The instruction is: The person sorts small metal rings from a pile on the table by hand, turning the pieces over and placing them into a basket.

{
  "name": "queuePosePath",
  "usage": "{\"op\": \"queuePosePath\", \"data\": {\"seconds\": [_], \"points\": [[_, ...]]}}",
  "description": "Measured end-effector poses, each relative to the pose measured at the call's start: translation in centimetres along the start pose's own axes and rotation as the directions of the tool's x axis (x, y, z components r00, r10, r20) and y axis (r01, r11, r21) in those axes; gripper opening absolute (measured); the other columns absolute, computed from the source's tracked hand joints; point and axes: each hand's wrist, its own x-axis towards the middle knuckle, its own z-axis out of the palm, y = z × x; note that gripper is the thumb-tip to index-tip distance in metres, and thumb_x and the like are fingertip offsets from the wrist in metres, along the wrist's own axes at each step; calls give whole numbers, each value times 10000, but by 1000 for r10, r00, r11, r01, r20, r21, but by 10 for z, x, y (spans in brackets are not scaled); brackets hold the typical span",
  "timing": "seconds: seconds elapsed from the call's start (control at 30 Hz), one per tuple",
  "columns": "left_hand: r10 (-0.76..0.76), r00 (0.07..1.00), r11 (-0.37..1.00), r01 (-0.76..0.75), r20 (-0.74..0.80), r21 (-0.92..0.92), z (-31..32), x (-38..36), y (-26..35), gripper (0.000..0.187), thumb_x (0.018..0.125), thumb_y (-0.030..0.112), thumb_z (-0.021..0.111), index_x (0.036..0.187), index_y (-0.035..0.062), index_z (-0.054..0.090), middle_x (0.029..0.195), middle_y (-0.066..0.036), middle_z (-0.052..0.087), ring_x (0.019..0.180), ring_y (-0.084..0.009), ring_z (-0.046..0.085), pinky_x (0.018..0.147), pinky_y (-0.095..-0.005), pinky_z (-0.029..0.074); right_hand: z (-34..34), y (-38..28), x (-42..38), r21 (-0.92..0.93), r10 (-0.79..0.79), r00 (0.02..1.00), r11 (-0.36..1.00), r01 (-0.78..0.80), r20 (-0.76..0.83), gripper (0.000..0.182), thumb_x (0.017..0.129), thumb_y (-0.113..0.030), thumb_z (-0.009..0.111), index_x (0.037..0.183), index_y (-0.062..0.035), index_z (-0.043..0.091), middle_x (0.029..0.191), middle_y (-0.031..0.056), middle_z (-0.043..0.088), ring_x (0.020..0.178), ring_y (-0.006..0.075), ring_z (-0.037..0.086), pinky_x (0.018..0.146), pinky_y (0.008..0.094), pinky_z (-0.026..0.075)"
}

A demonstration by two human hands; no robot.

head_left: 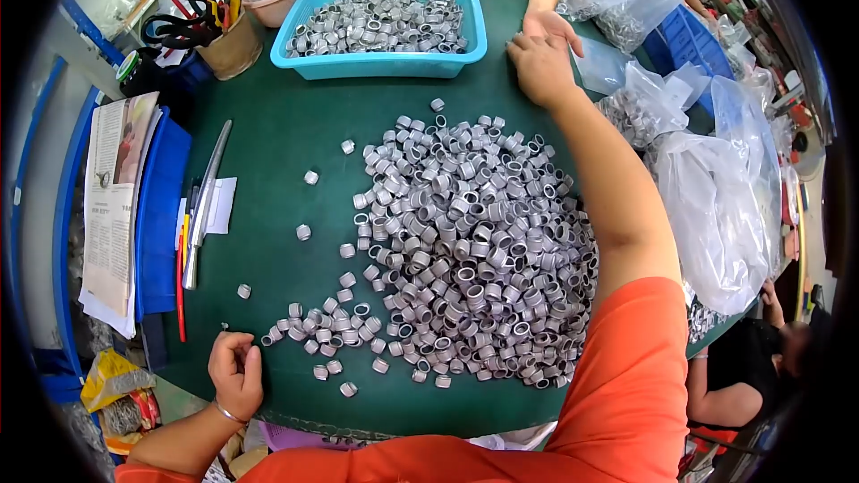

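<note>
A large heap of grey metal rings [474, 241] lies on the green table [268, 107], with a smaller loose group [335, 326] at its lower left. My left hand [236, 377] rests at the table's near edge, left of that group. Its fingers are curled in, and anything inside them is hidden. A tiny metal piece [225, 326] sits just beyond its knuckles. My right hand [542, 70] reaches past the heap with bent fingers over another person's open palm [557, 29]. I cannot make out what, if anything, is between the fingertips.
A turquoise basket [295, 61] of similar metal pieces stands at the back. On the left are a pot of scissors and tools [231, 52], a long metal tapered rod [208, 201] and newspapers [116, 197] on a blue bin [161, 224]. Plastic bags [716, 215] line the right.
</note>
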Motion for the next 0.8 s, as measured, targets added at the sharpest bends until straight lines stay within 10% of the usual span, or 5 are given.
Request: {"op": "queuePosePath", "data": {"seconds": [0.17,0.23,0.33,0.53,0.8], "points": [[37,999,999,-37,-7,23,1,1,1,140,796,-34,554,928,2,525,755,-79,470,586,-151,441,532,-254,361,-4,3,2,276,115,978,948,-161,177,292,741,-25,551,1008,-78,658,1077,110,603,1032,302,571,898,385,435],[18,1000,1000,-18,3,17,0,1,3,141,794,-33,555,927,3,525,754,-80,471,586,-152,441,529,-255,359,10,15,-1,591,400,916,731,-342,35,348,720,74,475,1007,-24,647,1033,111,629,990,294,579,845,350,456],[27,1000,999,-27,16,27,0,2,3,140,793,-30,557,924,5,525,753,-82,474,586,-154,441,523,-256,356,17,31,-10,535,143,988,830,-156,67,295,743,64,483,950,-31,670,961,132,645,898,283,610,803,339,470],[43,999,999,-43,7,34,1,1,3,143,790,-21,564,925,8,525,752,-83,474,581,-158,440,516,-260,354,-3,32,-6,546,392,919,764,-343,30,153,782,-25,568,897,-18,669,830,136,658,788,289,630,745,347,485],[51,999,998,-51,11,28,0,3,5,145,775,-23,570,910,5,525,736,-85,469,570,-164,435,507,-269,348,-7,40,-5,381,57,988,918,-109,145,80,733,-55,643,794,-92,679,897,45,643,919,240,591,820,337,441]]}}
